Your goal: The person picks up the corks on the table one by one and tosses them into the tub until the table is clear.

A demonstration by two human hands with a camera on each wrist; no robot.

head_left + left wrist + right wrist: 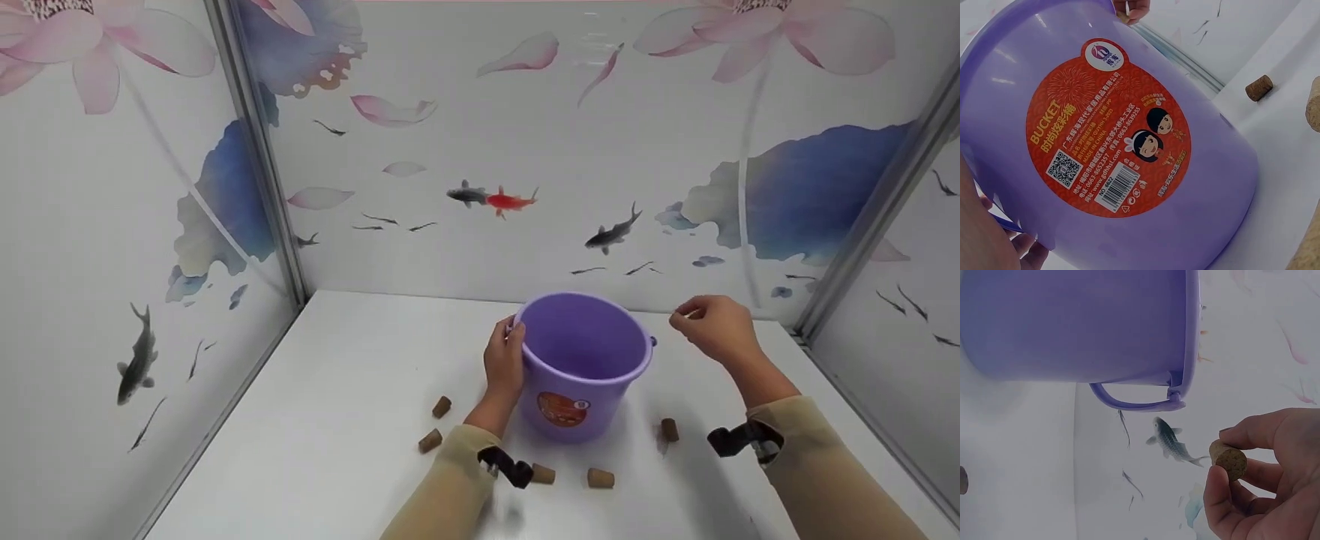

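A purple plastic bucket [600, 412] with a red round label [1084, 126] has its open top facing up. My left hand [504, 364] holds it at the left side of the rim, thumb over the edge; part of that hand is hidden behind the bucket in the left wrist view. Right of the bucket, my right hand [716, 330] is raised at about rim height. Between thumb and fingers it pinches a cork stopper [1231, 464], apart from the bucket. The bucket's handle [1129, 405] hangs along its side in the right wrist view.
Several cork stoppers lie on the white table: one cork [669, 430] right of the bucket, two in front, such as the cork [601, 478], and two at the left, such as the cork [442, 406]. Printed wall panels [420, 255] enclose the table's back and sides.
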